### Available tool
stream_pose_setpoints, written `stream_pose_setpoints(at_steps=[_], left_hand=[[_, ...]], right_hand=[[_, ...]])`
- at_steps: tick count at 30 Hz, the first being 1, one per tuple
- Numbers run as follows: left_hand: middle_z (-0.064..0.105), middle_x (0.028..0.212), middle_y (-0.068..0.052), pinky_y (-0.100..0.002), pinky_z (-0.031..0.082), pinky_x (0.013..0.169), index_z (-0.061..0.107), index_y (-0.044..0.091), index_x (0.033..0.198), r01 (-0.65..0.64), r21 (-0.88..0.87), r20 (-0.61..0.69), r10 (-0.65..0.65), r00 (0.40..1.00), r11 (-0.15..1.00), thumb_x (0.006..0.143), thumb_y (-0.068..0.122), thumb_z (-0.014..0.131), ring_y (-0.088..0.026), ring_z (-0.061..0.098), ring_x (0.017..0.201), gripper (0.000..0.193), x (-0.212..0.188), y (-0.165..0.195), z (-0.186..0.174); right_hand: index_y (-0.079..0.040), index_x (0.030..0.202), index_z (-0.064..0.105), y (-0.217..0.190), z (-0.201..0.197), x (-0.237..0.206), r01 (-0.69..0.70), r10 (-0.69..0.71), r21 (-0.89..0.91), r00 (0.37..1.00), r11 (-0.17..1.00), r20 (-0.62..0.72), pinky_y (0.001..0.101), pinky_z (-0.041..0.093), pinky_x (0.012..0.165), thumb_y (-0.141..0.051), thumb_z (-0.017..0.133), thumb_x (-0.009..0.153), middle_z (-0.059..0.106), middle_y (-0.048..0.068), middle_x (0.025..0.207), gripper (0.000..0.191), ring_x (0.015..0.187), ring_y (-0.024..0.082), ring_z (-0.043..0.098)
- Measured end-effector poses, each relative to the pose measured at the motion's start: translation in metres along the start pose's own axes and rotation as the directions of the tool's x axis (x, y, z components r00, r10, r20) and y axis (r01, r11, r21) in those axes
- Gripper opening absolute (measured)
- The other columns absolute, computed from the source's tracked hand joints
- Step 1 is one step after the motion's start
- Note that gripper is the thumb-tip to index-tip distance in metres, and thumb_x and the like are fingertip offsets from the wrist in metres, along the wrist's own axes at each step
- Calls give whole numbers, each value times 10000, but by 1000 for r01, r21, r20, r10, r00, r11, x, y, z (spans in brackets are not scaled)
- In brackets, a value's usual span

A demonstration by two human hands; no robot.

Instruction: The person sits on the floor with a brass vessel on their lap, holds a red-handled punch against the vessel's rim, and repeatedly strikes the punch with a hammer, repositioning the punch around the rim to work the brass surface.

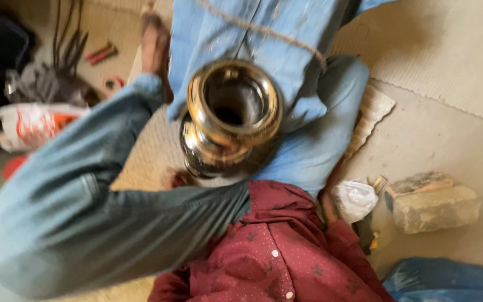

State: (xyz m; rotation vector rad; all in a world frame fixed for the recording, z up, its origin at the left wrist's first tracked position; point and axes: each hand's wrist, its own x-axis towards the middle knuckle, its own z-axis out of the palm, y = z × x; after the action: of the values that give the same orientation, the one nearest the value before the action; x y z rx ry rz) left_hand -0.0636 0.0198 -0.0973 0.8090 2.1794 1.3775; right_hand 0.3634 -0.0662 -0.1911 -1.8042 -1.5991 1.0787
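while blurred, a shiny round brass pot (231, 114) sits mid-frame between blue-trousered legs (308, 151) | hands hidden, finger state cannot be told

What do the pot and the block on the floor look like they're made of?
Pot: likely brass or similar metal, polished; its golden rim throws bright, mirror-like reflections. Block: seemingly stone or brick, matte, rough and chipped, greyish-tan. Motion blur leaves both uncertain.

Light: we see soft, even daylight, moderately bright.
Glare: bright glints on the brass pot (231, 114) rim.
Blur: motion smear everywhere, heaviest at the left edge.
Shadows: faint, diffuse on the floor (437, 140).
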Motion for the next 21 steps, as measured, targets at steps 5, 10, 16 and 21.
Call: stream_pose_setpoints(at_steps=[5,10,16,21], left_hand=[[570,1198,-255,-406,422,972,527,-78,1293,-110,93,30,108,994,990,1160,405,351,-342,522,1110,531,18,-17,4],[620,1122,-164,-393,473,931,545,35,1319,242,-7,120,-240,963,970,1089,306,402,-349,570,1045,384,16,-28,0],[565,1368,-136,-423,434,1098,494,133,1407,-489,701,439,227,869,518,936,35,526,-336,531,1302,481,29,-53,2],[537,1415,-203,-473,380,1077,466,22,1441,-580,714,456,368,810,392,957,149,542,-363,495,1294,506,37,-71,9]], right_hand=[[42,1565,384,-14,4,-8,-69,64,-56,995,996,-76,391,388,1141,-177,497,1070,527,202,1497,553,1337,304,518],[38,1554,410,-26,15,-9,-107,96,-81,988,991,-122,397,407,1119,-189,468,1093,552,209,1473,517,1310,311,541],[33,1540,440,-24,32,2,-111,95,-81,979,990,-181,403,430,1092,-203,434,1121,581,216,1444,481,1277,318,567],[29,1528,465,-5,41,14,-136,112,-87,966,987,-234,408,448,1069,-215,405,1144,605,223,1420,459,1249,325,590]])
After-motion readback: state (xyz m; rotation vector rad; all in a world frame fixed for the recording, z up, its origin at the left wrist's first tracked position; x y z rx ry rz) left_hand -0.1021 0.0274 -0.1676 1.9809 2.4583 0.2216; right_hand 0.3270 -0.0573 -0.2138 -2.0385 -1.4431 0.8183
